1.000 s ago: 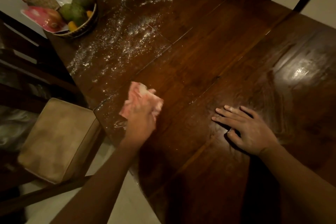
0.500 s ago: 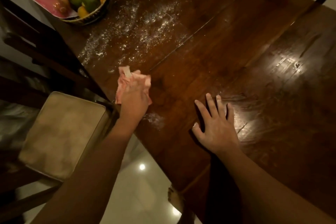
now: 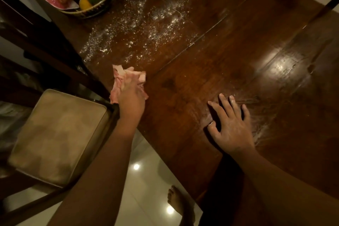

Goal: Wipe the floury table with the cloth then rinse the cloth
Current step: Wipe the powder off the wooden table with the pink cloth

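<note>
View from the head camera. The left hand [image 3: 131, 98] is gripping a crumpled pink cloth [image 3: 126, 77], fingers curled over the wad, and is pressing it onto the near left edge of the dark wooden table [image 3: 238, 57], just beside a padded chair seat [image 3: 55, 137]. The right hand [image 3: 233, 126] is lying flat on the table to the right, fingers straight and slightly spread, holding nothing and apparently bracing the body. Loose flour [image 3: 139, 24] is lying scattered just beyond the cloth and is reaching toward the fruit basket [image 3: 88, 12] standing at the far left. The boards around the right hand are gleaming and showing faint smears, so the wiping is judged to be partly done and the rinsing not yet begun. No sink is showing. The cloth is appearing thin, light and limp. It is likely to be bunching and folding under any push rather than sliding as a sheet, and is best taken as a loose wad under the palm with the fingers over its top. A pinch at one corner would probably be leaving most of it trailing uselessly.
</note>
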